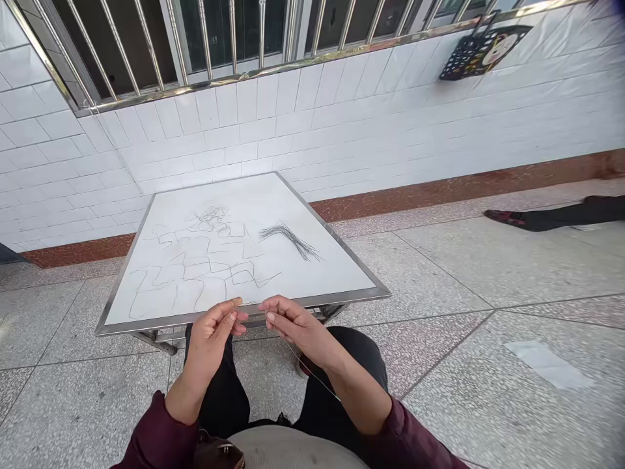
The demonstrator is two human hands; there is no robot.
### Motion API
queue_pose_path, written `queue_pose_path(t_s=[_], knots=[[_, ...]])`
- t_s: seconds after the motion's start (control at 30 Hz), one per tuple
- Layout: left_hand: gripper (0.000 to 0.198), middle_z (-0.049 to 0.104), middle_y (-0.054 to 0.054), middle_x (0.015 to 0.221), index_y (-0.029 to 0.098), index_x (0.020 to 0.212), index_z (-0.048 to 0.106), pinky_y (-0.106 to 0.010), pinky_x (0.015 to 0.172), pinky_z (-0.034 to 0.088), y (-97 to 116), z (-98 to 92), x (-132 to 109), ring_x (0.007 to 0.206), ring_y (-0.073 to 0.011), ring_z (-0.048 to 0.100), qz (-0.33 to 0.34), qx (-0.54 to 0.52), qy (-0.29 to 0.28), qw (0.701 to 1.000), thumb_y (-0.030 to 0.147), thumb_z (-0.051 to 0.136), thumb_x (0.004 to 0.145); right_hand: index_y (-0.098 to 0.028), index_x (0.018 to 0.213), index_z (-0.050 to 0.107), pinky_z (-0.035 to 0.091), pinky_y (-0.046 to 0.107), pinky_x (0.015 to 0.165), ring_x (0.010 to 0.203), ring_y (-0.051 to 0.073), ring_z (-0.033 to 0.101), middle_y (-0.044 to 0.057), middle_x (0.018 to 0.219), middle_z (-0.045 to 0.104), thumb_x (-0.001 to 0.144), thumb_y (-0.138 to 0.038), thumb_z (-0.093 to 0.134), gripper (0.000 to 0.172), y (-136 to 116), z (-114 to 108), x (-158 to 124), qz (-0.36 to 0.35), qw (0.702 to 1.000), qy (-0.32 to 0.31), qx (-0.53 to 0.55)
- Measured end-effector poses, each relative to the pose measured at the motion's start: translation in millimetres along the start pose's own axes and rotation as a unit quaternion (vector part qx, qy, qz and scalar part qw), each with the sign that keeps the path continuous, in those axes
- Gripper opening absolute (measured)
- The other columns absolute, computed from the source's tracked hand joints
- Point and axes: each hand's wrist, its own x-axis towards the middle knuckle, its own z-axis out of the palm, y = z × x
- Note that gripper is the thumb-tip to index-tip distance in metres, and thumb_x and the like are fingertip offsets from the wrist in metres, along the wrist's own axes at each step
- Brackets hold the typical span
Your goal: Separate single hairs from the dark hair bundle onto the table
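Observation:
Over the near edge of a white-topped table [312, 286], my two hands face each other with a small gap between them. My right hand [297, 329] pinches a thin, pale wire-like strand [312, 372], which trails down past my wrist. My left hand [209, 339] has its thumb and forefinger brought together; a fine line seems to cross the gap to its fingertips, too thin to follow clearly. Many bent dark strands [215, 264] lie scattered over the left of the tabletop. A bundle of straighter dark strands [293, 241] rests at its right.
A white tiled wall [273, 130] with barred windows [234, 39] stands behind the table. A dark patterned basket [483, 52] hangs there. At right, another person's leg and shoe [517, 218] show above the floor. A pale sheet [549, 365] lies on the floor.

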Motion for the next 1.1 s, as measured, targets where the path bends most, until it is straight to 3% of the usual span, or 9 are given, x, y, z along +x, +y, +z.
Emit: queue_pose_path(t_s=[0.1,0.23,0.5,0.73,0.87,0.97,1.1], knots=[[0.045,0.073,-0.009,0.091,0.015,0.121,0.062,-0.028,0.066,0.055,3.1,-3.2,-8.3,0.064,-0.013,0.065,-0.017,-0.021,-0.005,1.0,0.043,0.062,0.086,-0.023,0.11,0.059,0.028,0.02,0.043,0.049,0.006,0.036,-0.003,0.072,0.054,0.088,-0.049,0.058,0.035,-2.4,9.4,-5.1,-0.002,1.0,0.0,0.0],[0.045,0.073,-0.007,0.087,0.016,0.121,0.061,-0.024,0.057,0.051,11.3,-10.0,-16.5,0.053,-0.0093,0.059,-0.019,-0.009,-0.027,0.999,0.044,0.061,0.085,-0.022,0.101,0.061,0.028,0.019,0.039,0.044,0.006,0.037,-0.005,0.066,0.054,0.086,-0.049,0.059,0.031,-1.2,21.0,-7.5,-0.012,0.999,0.025,-0.017],[0.041,0.067,-0.002,0.075,0.017,0.121,0.061,-0.021,0.052,0.045,5.2,-18.4,-30.4,0.05,-0.0071,0.052,-0.004,0.0,-0.073,0.997,0.041,0.059,0.088,-0.021,0.087,0.062,0.029,0.021,0.038,0.042,0.007,0.037,-0.003,0.063,0.054,0.085,-0.043,0.059,0.023,-3.9,37.9,-15.3,-0.047,0.986,0.127,-0.1],[0.044,0.066,-0.001,0.071,0.015,0.124,0.058,-0.021,0.055,0.046,3.4,-28.5,-35.3,0.052,-0.0079,0.053,-0.013,-0.028,-0.065,0.997,0.038,0.06,0.087,-0.022,0.089,0.06,0.03,0.022,0.039,0.042,0.008,0.037,-0.003,0.064,0.055,0.086,-0.045,0.058,0.024,3.8,30.5,-14.7,-0.085,0.971,0.205,-0.092],[0.043,0.066,-0.001,0.075,0.017,0.124,0.058,-0.022,0.057,0.047,-1.8,-37.8,-35.2,0.056,-0.0087,0.054,-0.002,-0.025,-0.002,1.0,0.039,0.058,0.088,-0.022,0.09,0.061,0.03,0.022,0.039,0.043,0.008,0.037,-0.003,0.064,0.055,0.087,-0.043,0.057,0.022,3.5,26.2,-17.3,-0.094,0.968,0.2,-0.117],[0.04,0.067,-0.003,0.084,0.019,0.124,0.059,-0.024,0.067,0.05,0.1,-36.6,-36.1,0.073,-0.013,0.061,0.034,0.028,0.048,0.998,0.04,0.056,0.089,-0.022,0.088,0.063,0.033,0.023,0.042,0.044,0.009,0.039,-0.002,0.063,0.056,0.088,-0.039,0.056,0.019,3.1,30.8,-20.2,-0.112,0.965,0.174,-0.16],[0.035,0.069,-0.004,0.097,0.024,0.121,0.063,-0.027,0.077,0.05,7.3,-23.2,-37.4,0.085,-0.0155,0.063,0.091,0.129,0.033,0.987,0.034,0.059,0.088,-0.022,0.087,0.065,0.039,0.025,0.05,0.052,0.012,0.048,-0.001,0.063,0.058,0.089,-0.032,0.055,0.014,8.6,40.0,-21.3,-0.155,0.952,0.134,-0.229]])
